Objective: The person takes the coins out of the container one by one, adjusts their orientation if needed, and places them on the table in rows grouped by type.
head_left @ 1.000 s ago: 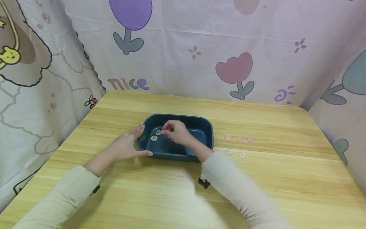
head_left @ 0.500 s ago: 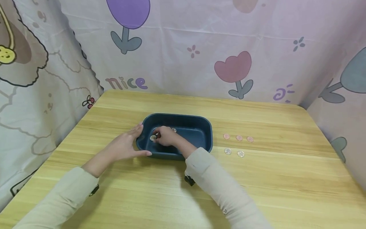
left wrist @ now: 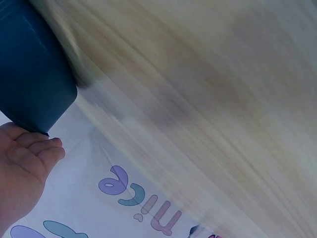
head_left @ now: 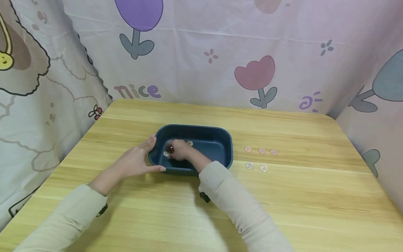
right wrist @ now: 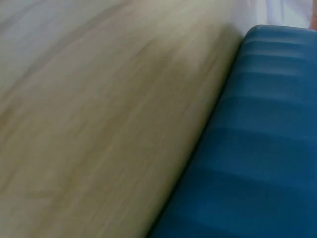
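Observation:
A dark blue rectangular box (head_left: pixel 217 147) stands on the table. My left hand (head_left: pixel 133 161) grips its left end, the thumb along the front wall and the fingers at the back left; the left wrist view shows bent fingers (left wrist: pixel 37 148) against the box (left wrist: pixel 34 69). My right hand (head_left: pixel 180 149) reaches inside, fingers bent around a coin that is mostly hidden. Beside those fingers lies a silvery gold coin (head_left: pixel 166 153), and another coin (head_left: pixel 190 143) lies behind the hand. The right wrist view shows only the box's outer wall (right wrist: pixel 257 129) and the table.
Right of the box, three copper-coloured coins (head_left: pixel 262 151) form a row on the wooden table (head_left: pixel 299 196). Two silvery coins (head_left: pixel 249 166) lie in front of them. A printed curtain (head_left: pixel 195 70) hangs behind the table and along its sides.
My right hand has moved left inside the box, uncovering the coin behind it, and has come to the coins at the left. The left hand stays on the box.

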Demonstrator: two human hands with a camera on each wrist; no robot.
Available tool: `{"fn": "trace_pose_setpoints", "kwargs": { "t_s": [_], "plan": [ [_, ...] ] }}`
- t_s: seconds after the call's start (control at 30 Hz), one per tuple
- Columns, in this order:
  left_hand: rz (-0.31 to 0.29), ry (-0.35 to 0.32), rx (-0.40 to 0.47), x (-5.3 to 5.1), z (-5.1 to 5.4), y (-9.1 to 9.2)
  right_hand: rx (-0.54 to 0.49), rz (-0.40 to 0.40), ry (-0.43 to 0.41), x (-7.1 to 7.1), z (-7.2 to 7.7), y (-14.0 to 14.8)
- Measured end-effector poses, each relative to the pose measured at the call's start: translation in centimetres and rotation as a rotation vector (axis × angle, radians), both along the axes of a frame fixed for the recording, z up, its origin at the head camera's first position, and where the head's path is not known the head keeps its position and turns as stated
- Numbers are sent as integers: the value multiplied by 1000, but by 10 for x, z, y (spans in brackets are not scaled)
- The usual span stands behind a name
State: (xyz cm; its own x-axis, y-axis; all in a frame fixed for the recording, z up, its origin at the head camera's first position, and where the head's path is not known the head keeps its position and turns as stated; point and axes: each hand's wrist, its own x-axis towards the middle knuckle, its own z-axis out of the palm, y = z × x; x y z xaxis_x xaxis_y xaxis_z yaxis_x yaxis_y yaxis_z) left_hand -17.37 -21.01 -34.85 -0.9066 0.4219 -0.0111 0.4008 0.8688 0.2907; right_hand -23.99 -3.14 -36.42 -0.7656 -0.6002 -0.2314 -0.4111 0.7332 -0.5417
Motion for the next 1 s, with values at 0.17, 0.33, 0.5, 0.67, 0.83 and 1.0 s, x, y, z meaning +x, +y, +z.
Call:
{"fn": "trace_pose_setpoints", "kwargs": {
  "t_s": [0.17,0.33,0.5,0.67,0.83,1.0],
  "plan": [
    [-4,4,0,0,0,0,10,1,48,3,-2,0],
    [-5,3,1,0,0,0,44,27,96,6,-3,-1],
    [-9,5,-1,0,-1,1,84,46,116,7,-3,-2],
    [-7,6,-3,0,-1,0,84,57,104,9,-1,-4],
    [-5,6,-2,0,-1,0,122,88,127,12,0,-6],
    [-5,8,4,0,-2,-1,164,117,172,14,0,-4]
  ]
}}
